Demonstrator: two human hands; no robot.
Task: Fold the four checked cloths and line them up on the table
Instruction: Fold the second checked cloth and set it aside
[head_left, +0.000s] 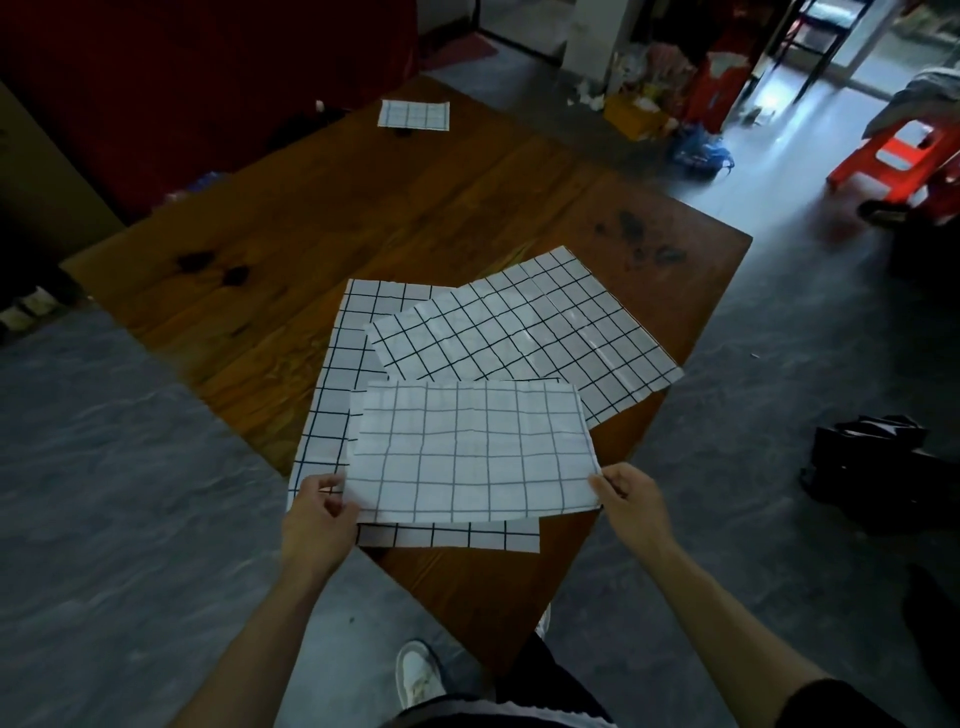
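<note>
A white checked cloth (467, 452), folded in half, hangs just above the near corner of the wooden table (363, 208). My left hand (317, 514) pinches its near left corner and my right hand (628, 499) pinches its near right corner. Under it lies a flat checked cloth (332, 395) with darker lines. A third cloth (524, 327) lies spread and skewed to the right, overlapping that one. At the far end of the table rests a small folded checked cloth (414, 114).
The table's right edge (727, 291) and near corner drop to a grey floor. A red stool (893, 150) and clutter stand at the far right, a black bag (872, 462) on the floor to the right. My shoe (418, 673) is below.
</note>
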